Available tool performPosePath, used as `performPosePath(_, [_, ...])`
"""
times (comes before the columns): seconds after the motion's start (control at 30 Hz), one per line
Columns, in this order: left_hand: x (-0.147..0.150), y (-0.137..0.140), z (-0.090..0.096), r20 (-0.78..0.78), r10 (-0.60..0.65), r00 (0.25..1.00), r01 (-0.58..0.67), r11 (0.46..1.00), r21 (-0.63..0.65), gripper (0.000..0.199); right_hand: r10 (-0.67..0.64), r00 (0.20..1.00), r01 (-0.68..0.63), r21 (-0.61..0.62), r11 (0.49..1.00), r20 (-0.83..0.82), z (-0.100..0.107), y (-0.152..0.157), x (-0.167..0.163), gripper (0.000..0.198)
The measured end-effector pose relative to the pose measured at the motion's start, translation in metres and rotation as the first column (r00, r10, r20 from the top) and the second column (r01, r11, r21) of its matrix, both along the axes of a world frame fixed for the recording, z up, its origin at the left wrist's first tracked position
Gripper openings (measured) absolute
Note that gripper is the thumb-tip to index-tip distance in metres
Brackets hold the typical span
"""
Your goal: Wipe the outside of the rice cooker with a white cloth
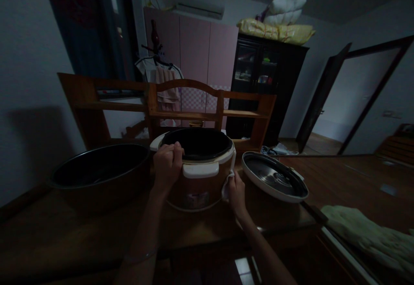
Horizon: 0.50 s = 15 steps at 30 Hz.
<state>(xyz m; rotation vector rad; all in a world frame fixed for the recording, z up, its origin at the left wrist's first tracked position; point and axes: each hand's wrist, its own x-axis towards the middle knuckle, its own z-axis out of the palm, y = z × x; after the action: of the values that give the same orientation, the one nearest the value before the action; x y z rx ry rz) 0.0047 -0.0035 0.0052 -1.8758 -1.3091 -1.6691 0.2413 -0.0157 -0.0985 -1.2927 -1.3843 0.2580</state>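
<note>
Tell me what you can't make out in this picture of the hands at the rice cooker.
Head view, dim light:
- Inside of the rice cooker: too dark to tell whether it holds anything.
- White cloth: mostly hidden behind the right hand.
- Label on the cooker's front: too small and blurred to read.
- Big dark basin: contents lost in shadow.
- Left hand fingers: tips hidden over the rim.

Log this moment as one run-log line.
left hand: grips rice cooker rim | right hand: presses white cloth on cooker side | lid: off, lying right | bowl: left

Dim, underexposed room — faint daylight from the right doorway, edges bowed by wide-angle distortion.
</note>
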Motion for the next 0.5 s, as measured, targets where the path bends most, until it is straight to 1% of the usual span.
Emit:
performPosePath(0.07, [0.0,0.001,-0.001,0.005,0.003,1.0,-0.003,1.0,0.001,0.046,0.02,1.0,-0.02,-0.023,1.0,0.014,-0.008,-0.013,-0.004,0.032])
performPosePath(0.1, [0.0,0.001,-0.001,0.01,0.001,1.0,-0.001,1.0,0.001,0.046,0.03,0.999,-0.029,-0.028,0.999,0.024,-0.008,-0.019,-0.006,0.032])
performPosePath(0.13, [0.0,0.002,-0.001,0.013,-0.002,1.0,0.002,1.0,0.001,0.046,0.035,0.999,-0.034,-0.027,0.999,0.035,-0.006,-0.023,-0.008,0.031])
performPosePath(0.2, [0.0,0.002,-0.002,0.016,-0.006,1.0,0.006,1.0,0.003,0.045,0.03,0.998,-0.03,-0.013,0.999,0.058,0.007,-0.025,-0.01,0.027])
performPosePath(0.3, [0.0,0.001,-0.001,0.006,-0.001,1.0,0.001,1.0,0.006,0.045,-0.025,0.996,0.023,0.02,1.0,0.09,0.033,-0.016,-0.008,0.022])
performPosePath(0.37, [0.0,0.0,-0.001,0.004,0.003,1.0,-0.003,1.0,0.001,0.046,-0.06,0.993,0.058,0.026,0.998,0.104,0.045,-0.005,-0.004,0.023])
performPosePath(0.43, [0.0,0.0,-0.001,0.008,0.007,1.0,-0.007,1.0,-0.004,0.046,-0.071,0.99,0.07,0.011,0.997,0.12,0.048,0.002,0.0,0.024])
performPosePath(0.5, [0.0,0.0,-0.001,0.007,0.008,1.0,-0.008,1.0,-0.004,0.046,-0.067,0.988,0.071,-0.02,0.997,0.138,0.039,0.005,0.004,0.024])
